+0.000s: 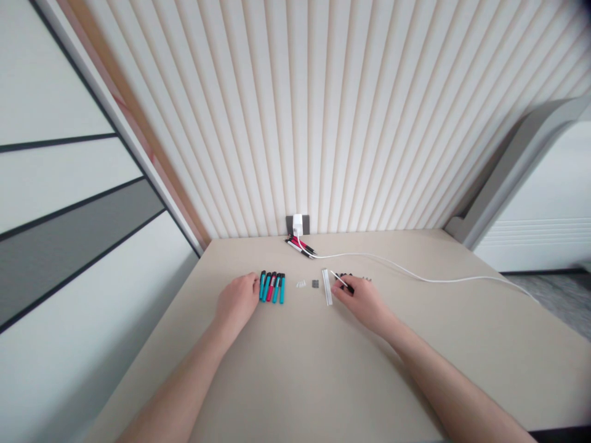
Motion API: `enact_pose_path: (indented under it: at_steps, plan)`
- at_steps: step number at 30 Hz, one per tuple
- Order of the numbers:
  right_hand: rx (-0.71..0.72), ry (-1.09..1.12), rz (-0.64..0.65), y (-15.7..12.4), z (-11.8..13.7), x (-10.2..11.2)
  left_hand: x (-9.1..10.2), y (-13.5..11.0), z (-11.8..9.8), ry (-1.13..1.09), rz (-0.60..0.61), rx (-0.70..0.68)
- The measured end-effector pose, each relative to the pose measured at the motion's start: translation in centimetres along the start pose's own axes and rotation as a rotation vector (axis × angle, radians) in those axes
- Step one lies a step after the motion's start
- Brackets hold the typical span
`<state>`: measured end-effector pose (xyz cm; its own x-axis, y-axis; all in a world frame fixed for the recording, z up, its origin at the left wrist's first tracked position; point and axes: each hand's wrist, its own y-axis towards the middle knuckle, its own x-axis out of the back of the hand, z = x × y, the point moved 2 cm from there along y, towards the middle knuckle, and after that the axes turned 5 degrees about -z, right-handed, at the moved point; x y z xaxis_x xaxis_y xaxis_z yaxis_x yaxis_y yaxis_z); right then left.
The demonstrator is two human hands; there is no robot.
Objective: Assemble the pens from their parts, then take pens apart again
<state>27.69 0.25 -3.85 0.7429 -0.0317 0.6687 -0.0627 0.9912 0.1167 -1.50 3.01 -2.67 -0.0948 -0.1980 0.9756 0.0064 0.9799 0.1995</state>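
My left hand (237, 301) lies on the beige table (295, 381), its fingertips at the left end of a tight row of several teal and red marker pens (272, 287). It shows no held object, though its fingers are partly hidden. My right hand (362, 298) grips a thin white-and-black pen-like stick (339, 280), whose white tip points left. Just left of that hand lies a white ruler-like strip (327, 287). Between the strip and the markers are small white pieces (301, 283) and a small dark grey square (315, 283). Dark items (344, 277) sit partly hidden behind my right hand.
A white charger (298, 224) is plugged into a grey wall socket at the table's back edge. Red-and-black pens (300, 245) lie below it. A white cable (415, 274) runs right across the table and over its edge. Slatted panelling (323, 123) stands behind.
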Motion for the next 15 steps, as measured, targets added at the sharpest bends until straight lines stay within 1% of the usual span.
enact_pose_path:
  at_steps: [2,3,6,7,9,11,15]
  plan:
    - [-0.016,0.083,-0.033,0.1,0.1,-0.3,0.4,-0.2,-0.6,-0.056,-0.1,-0.036]
    - [-0.02,0.141,-0.035,0.1,0.2,-0.5,0.5,-0.4,-1.1,-0.115,-0.151,-0.09]
    - [-0.044,0.365,0.0,-0.2,0.8,-1.3,0.5,-1.4,-3.2,-0.32,-0.266,-0.35]
    - [-0.067,0.441,0.019,-0.3,1.1,-1.6,0.4,-1.9,-4.0,-0.358,-0.309,-0.415]
    - [-0.123,0.563,0.048,-0.6,1.5,-2.4,0.1,-2.8,-5.4,-0.42,-0.333,-0.511]
    - [-0.167,0.649,0.068,-0.8,1.9,-3.1,-0.1,-3.6,-6.6,-0.465,-0.355,-0.568]
    - [-0.235,0.753,0.102,-1.2,2.2,-4.2,-0.2,-4.2,-7.4,-0.497,-0.357,-0.595]
